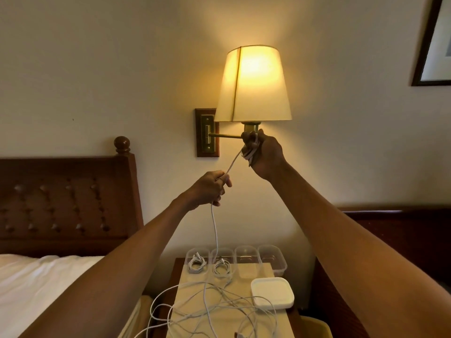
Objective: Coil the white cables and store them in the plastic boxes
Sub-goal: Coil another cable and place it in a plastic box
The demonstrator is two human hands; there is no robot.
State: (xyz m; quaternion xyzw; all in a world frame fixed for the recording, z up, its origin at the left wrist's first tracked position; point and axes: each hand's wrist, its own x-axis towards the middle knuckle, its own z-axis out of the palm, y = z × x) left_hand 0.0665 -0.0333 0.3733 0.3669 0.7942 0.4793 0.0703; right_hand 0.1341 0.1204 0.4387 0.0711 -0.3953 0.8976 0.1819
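A tangle of loose cables (pixel 219 311) lies nearest, spread over the cream table top (pixel 240 285) well below both hands. A white lid (pixel 272 292) rests on the table below the right hand, touching the tangle's edge. Beyond it stands a row of four clear plastic boxes (pixel 272 258). The two boxes under the left hand each contain a coiled cable (pixel 195 264); the two under the right hand appear empty.

Both arms are raised. The left hand (pixel 210 187) is curled around the white cable (pixel 214 228), which hangs from it down to the table. The cable runs taut from the left hand up to the right hand (pixel 264 152), which grasps a small coil (pixel 249 152) of it.

Directly behind the right hand, a lit wall lamp (pixel 253 84) is mounted. A bed (pixel 36 276) stands left of the left hand.
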